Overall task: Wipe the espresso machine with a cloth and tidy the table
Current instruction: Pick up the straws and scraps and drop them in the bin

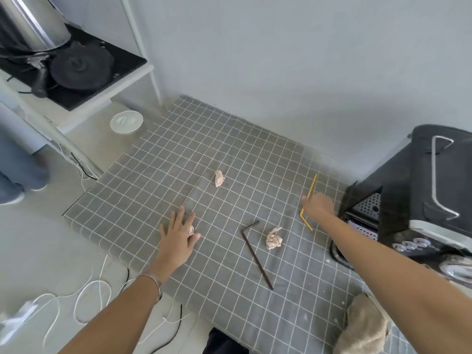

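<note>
Grey checked cloth-covered table (pixel 158 159) seen from above, with the black espresso machine (pixel 413 195) standing at its right edge as the landmark. Well to the left of the machine, left hand (pixel 178 236) spread flat with fingers apart, palm down over a crumpled paper ball (pixel 191 231) that peeks out beside the thumb; cannot tell whether actually gripped or only covered. Thin bracelet (pixel 157 283) on that wrist. Just left of the machine's perforated drip tray (pixel 370 205), right hand (pixel 318 206) with fingers curled down onto a bent yellow straw (pixel 313 186), touching it around the bend; too blurred to tell whether pinched or only pressed. Between the two hands, left of the machine and nearer the camera, a bent black straw (pixel 256 256) lying flat, with a second crumpled paper ball (pixel 273 238) just beside it on the machine's side. Third crumpled paper ball (pixel 219 178) farther from the camera, well left of the machine. Beige fuzzy cloth (pixel 362 328) bunched on the table in front of the machine, at the near right corner. Far to the left of the machine, off the table, a white plate (pixel 126 121) on the floor and white cords (pixel 84 300) looped there.
</note>
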A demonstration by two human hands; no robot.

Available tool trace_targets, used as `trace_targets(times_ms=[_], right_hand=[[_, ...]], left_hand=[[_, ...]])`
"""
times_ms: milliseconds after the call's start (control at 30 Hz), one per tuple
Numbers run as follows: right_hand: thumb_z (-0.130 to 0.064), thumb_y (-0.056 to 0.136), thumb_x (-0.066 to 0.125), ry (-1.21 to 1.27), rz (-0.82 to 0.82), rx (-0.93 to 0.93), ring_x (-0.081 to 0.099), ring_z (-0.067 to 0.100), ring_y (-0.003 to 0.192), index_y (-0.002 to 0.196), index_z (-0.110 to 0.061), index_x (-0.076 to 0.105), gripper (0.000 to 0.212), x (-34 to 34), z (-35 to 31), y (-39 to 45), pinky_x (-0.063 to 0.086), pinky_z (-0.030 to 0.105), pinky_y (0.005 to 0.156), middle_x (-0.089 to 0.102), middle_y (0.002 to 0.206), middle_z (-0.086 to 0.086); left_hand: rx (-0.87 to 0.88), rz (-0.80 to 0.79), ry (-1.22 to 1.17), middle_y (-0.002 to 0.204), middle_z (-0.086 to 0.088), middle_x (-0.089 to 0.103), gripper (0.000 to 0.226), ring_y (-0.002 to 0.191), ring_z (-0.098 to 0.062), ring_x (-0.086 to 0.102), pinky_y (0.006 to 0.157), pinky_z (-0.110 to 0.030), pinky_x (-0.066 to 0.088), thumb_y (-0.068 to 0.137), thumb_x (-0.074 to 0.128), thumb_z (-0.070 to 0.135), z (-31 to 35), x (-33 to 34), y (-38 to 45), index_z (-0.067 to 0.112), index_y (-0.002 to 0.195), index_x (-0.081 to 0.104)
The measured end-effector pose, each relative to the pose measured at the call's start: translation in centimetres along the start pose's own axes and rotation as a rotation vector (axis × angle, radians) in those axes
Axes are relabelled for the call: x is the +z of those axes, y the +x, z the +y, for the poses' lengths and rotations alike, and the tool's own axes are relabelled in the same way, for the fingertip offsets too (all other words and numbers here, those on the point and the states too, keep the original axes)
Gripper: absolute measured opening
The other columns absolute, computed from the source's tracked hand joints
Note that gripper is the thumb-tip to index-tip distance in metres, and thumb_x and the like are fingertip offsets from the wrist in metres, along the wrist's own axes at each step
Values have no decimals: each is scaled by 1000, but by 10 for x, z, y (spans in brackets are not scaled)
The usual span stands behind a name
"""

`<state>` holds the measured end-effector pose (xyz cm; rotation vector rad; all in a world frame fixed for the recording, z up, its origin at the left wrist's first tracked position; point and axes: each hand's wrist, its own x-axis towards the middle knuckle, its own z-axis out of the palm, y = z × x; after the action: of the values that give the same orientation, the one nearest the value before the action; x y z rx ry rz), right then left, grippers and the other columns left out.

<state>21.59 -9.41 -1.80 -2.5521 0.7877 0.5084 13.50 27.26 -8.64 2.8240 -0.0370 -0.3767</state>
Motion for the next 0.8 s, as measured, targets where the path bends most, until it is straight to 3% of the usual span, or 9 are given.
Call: trace_targets(times_ms=[33,100,233,333,400,500,600,733,800], right_hand=[[-42,96,43,12,24,42,50,41,114,121,11,51,59,10,5,3,43,44,93,53,124,30],[-34,97,46,11,94,51,37,47,127,132,11,40,57,23,11,1,34,48,105,36,137,35],[-25,96,53,20,218,-21,33,48,131,125,8,49,44,41,23,8,33,53,109,30,144,33],[-15,96,52,65,262,-94,37,43,130,115,5,57,29,49,29,10,39,50,107,33,144,27],[-10,95,52,48,282,-149,35,40,133,110,5,59,23,49,34,8,39,49,107,34,145,24],[-8,95,51,13,263,-173,33,38,137,110,6,60,23,51,41,4,37,50,110,33,147,24],[-3,93,52,-70,279,-240,46,41,121,108,9,60,21,55,53,-2,43,48,103,44,134,27],[3,91,52,-88,339,-294,52,39,94,100,3,58,11,61,69,-15,49,49,85,56,106,23],[10,89,47,-89,337,-311,53,37,88,105,-1,55,20,62,71,-20,50,49,80,58,99,21]], left_hand=[[66,67,-53,160,-6,16,49,149,-28,10,115,-62,16,96,47,31,-3,6,-3,21,144,36],[194,172,-144,151,-4,40,35,143,-24,31,113,-54,31,94,52,13,-8,13,-6,17,129,56],[260,287,-339,131,-4,58,32,113,-17,61,99,-34,51,91,51,-2,-1,2,14,12,117,63],[290,370,-376,116,-9,57,39,91,-9,55,88,-25,53,87,46,-13,20,-19,54,7,116,61],[313,390,-357,114,-12,54,37,84,-13,55,81,-23,54,89,45,-10,37,-28,85,5,119,59],[307,362,-285,121,-16,51,31,98,-26,59,82,-31,56,94,48,4,61,-29,127,8,124,55],[258,274,-173,133,-17,47,34,117,-32,46,97,-40,48,95,52,20,74,-15,156,10,127,57],[241,292,-90,114,-12,59,17,106,-33,47,89,-41,45,91,56,11,75,2,158,10,102,69],[277,317,-171,103,-8,56,13,101,-24,51,85,-36,46,88,55,2,72,7,152,7,92,67]])
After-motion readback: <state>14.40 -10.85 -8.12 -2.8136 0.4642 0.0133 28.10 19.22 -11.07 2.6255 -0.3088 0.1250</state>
